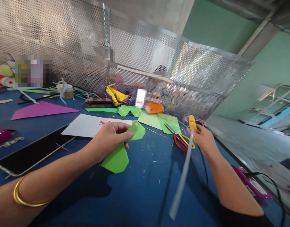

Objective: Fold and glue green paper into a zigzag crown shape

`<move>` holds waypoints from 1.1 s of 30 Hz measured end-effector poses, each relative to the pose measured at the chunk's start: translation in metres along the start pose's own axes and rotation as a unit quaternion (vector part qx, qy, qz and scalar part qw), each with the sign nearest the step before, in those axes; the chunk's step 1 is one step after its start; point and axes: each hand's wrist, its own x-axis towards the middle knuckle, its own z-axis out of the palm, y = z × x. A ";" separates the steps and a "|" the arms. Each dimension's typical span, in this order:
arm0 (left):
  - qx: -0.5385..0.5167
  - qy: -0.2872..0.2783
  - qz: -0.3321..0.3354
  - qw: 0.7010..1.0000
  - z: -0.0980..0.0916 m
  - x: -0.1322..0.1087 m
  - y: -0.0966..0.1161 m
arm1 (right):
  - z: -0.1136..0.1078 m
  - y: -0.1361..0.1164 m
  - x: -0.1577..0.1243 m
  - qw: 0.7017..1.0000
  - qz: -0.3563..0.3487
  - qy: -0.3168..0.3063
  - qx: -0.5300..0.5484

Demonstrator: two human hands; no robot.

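Observation:
My left hand (109, 137) pinches a green paper glasses cutout (116, 159) between thumb and fingers, above the blue tabletop. One lobe shows past my fingertips, with a small pale square on it; the other hangs below. My right hand (205, 140) is wrapped round a yellow glue gun (191, 121), partly hidden by the fingers. A long clear glue stick (184, 176) sticks out of it towards me. Scissors (182, 142) with red and yellow handles lie just left of that hand. Farther back lies another green paper pair of glasses (130, 111) with pale dots.
White paper (78, 125) with pink bits overlaps a dark flat panel (36, 151) at left. Behind are magenta paper (44, 109), light green sheets (168, 123), an orange item (155, 107) and yellow paper glasses (115, 94). A perforated metal screen (145, 47) borders the back.

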 end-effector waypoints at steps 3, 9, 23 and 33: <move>-0.008 0.016 -0.008 1.000 -0.004 -0.002 0.004 | -0.021 0.017 0.023 0.988 0.013 0.011 -0.152; -0.010 0.053 0.007 0.999 -0.013 0.002 0.009 | -0.027 0.041 0.044 0.934 0.053 -0.031 -0.352; -0.064 0.097 0.039 0.992 -0.028 0.004 0.024 | -0.024 0.028 0.041 0.903 -0.020 -0.008 -0.429; -0.115 0.204 0.132 0.963 -0.060 0.014 0.032 | 0.084 -0.141 -0.050 0.921 -0.306 -0.240 -0.010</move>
